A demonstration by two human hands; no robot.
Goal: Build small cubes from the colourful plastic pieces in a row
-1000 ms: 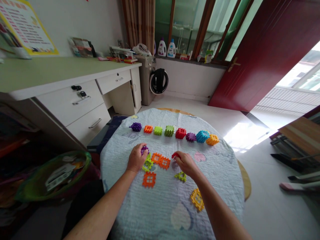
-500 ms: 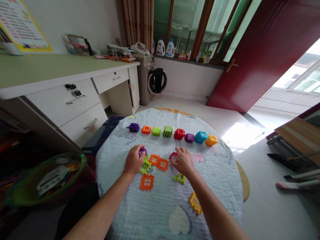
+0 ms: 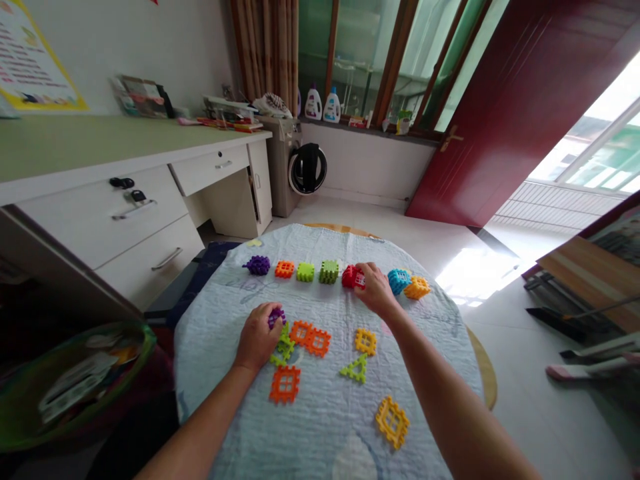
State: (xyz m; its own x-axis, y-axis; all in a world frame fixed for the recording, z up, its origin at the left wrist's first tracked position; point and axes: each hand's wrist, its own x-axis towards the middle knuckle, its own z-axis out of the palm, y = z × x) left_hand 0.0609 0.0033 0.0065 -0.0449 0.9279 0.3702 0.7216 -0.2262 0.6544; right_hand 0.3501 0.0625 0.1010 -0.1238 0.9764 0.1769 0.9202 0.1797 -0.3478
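Observation:
My left hand is closed around a purple plastic building block, beside green toothed blocks. Two joined orange window-shaped blocks lie right of it, and a single orange square block lies nearer me. My right hand reaches into the back row, its fingers closed on a red block at the red stack; the fingers partly hide it. Below that hand lie a yellow square block, a green triangle block and a larger yellow block.
The back row also has purple blocks, an orange block, a light green block, a green stack, blue blocks and yellow blocks. A cloth covers the round table. A desk stands left.
My right hand has moved away from me with the red block to the red stack, uncovering the yellow square block. My left hand stays on the purple block. The view has shifted slightly.

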